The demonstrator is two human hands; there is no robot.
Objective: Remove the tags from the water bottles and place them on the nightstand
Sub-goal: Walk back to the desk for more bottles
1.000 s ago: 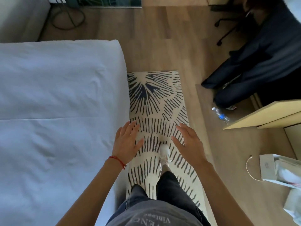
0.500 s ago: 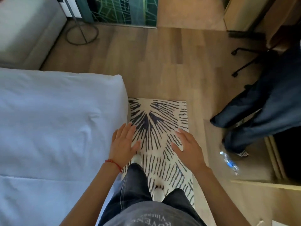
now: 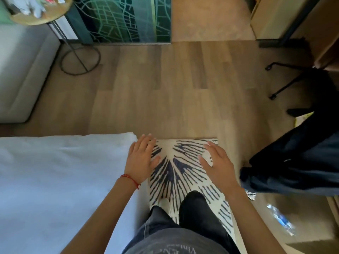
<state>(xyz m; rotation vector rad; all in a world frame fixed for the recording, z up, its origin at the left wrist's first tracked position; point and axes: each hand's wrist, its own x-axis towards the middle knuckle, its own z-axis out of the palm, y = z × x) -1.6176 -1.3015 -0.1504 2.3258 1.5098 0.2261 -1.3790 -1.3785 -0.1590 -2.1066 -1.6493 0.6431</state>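
Nearest the camera, dark jeans (image 3: pixel 200 215) and a grey shirt hem with printed lettering (image 3: pixel 176 248) are seen, with one pale shoe (image 3: pixel 164 204) planted on the striped rug (image 3: pixel 185 173). Both bare forearms are stretched forward over the rug. The left hand (image 3: pixel 140 160) is held flat and wide open, palm down, fingers spread, and nothing is gripped in it; a red string bracelet (image 3: pixel 129 179) is worn at its wrist. It is poised right at the corner of the white bed (image 3: pixel 55 180), though whether the sheet is touched cannot be told. The right hand (image 3: pixel 218 165) is likewise spread open, palm down, above the rug's far right part, and nothing is held in it either.

Off to the right, low on the wooden floor (image 3: pixel 165 107), a water bottle (image 3: pixel 281 219) is lying on its side, blurred, with a blue label; it is well apart from both hands. Any tag on it cannot be made out. Just beyond it, another person's dark trouser legs (image 3: pixel 293 162) are seen, with a patterned shoe tip (image 3: pixel 250 194) showing beneath.

Farther out, the wheeled base of an office chair (image 3: pixel 286 77) is seen at right. At far left a round wire stand base (image 3: pixel 80 59) is set on the floor beside a pale upholstered seat (image 3: pixel 22 70), and a green patterned glass panel (image 3: pixel 128 19) is seen at the back.
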